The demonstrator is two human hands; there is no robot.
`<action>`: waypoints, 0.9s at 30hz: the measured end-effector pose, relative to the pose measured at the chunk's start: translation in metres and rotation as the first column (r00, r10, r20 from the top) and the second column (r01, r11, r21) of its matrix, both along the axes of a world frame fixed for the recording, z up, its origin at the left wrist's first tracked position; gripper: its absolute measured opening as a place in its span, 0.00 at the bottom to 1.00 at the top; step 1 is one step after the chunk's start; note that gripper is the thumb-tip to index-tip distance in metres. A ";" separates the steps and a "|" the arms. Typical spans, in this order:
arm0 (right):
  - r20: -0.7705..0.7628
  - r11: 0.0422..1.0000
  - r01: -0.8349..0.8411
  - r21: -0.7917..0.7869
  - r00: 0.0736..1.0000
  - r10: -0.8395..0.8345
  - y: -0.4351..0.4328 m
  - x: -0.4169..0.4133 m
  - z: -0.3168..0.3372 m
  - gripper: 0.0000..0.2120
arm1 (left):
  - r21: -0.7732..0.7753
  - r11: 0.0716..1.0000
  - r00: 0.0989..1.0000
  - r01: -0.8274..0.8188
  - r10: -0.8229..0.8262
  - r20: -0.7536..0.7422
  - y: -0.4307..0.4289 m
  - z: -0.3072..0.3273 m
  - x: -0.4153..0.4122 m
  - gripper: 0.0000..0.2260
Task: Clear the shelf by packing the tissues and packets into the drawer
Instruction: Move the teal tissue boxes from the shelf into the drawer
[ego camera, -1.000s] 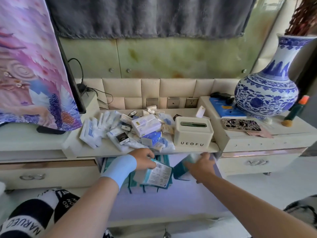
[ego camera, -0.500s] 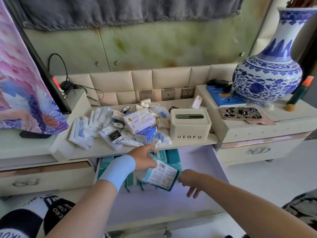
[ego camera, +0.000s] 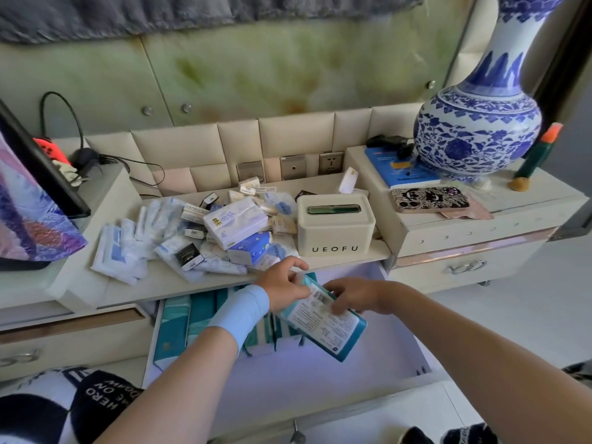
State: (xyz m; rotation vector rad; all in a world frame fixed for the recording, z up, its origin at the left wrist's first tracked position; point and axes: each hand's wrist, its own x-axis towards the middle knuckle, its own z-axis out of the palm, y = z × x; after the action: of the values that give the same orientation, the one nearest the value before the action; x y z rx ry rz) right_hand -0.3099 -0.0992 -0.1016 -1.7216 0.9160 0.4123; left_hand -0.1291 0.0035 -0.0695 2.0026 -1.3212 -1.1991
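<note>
A teal and white tissue pack [ego camera: 330, 328] hangs tilted over the open drawer [ego camera: 320, 376]. My left hand [ego camera: 283, 285], with a light blue wristband, grips its upper end. My right hand [ego camera: 355, 294] lies on its top face with fingers curled on it. Several teal packs [ego camera: 192, 318] stand in a row at the drawer's left. On the shelf [ego camera: 153, 283] above lies a heap of small tissue packs and packets [ego camera: 217, 232], with a white tissue pack [ego camera: 235, 222] on top and flat white packets [ego camera: 118, 248] at the left.
A cream tissue box marked UEOFU [ego camera: 334, 224] stands on the shelf's right end. A blue-and-white vase [ego camera: 477, 129], a phone [ego camera: 429, 200] and a blue book [ego camera: 400, 171] sit on the right cabinet. A screen [ego camera: 28, 193] stands at the left, wall sockets [ego camera: 330, 161] behind.
My right hand has come left from the drawer's middle onto the teal pack. The pack has shifted right and tilted more over the drawer. The camera has moved closer and lower.
</note>
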 end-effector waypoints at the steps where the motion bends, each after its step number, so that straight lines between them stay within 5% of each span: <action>1: -0.017 1.000 0.001 0.012 1.000 -0.001 -0.003 -0.005 -0.003 0.23 | 0.004 1.000 1.000 0.009 -0.009 0.009 -0.002 -0.004 -0.003 0.16; 8: -0.156 0.987 0.050 -0.150 0.985 -0.073 -0.012 -0.029 -0.006 0.16 | -0.013 0.988 0.947 0.152 -0.142 0.289 -0.011 -0.030 -0.017 0.19; 11: -0.295 0.984 0.101 -0.144 0.945 -0.140 -0.019 -0.035 -0.002 0.16 | 0.194 0.919 0.783 0.344 -0.395 0.481 -0.010 -0.046 -0.027 0.22; 14: -0.401 0.954 0.149 -0.261 0.882 -0.248 -0.014 -0.034 -0.009 0.21 | 0.398 0.800 0.605 0.449 -0.600 0.524 -0.004 -0.067 -0.031 0.27; 18: -0.290 0.843 0.172 -0.510 0.888 -0.357 0.002 -0.015 -0.043 0.35 | 0.339 0.839 0.629 0.425 -0.543 0.556 -0.001 -0.077 -0.027 0.27; 22: -0.097 0.860 0.341 -0.379 0.910 -0.404 0.013 0.005 -0.068 0.29 | 0.326 0.865 0.700 0.380 -0.500 0.510 -0.003 -0.079 -0.018 0.27; 27: -0.177 0.914 0.088 -0.395 0.969 -0.170 0.005 0.004 -0.076 0.50 | 0.312 0.872 0.694 0.378 -0.490 0.527 0.000 -0.083 -0.012 0.29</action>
State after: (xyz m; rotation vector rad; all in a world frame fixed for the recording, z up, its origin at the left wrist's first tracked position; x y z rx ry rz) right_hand -0.3055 -0.0941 -0.1773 -1.9830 1.3269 0.3439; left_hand -0.1409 0.0035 -0.1526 2.3940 -2.1744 -0.9114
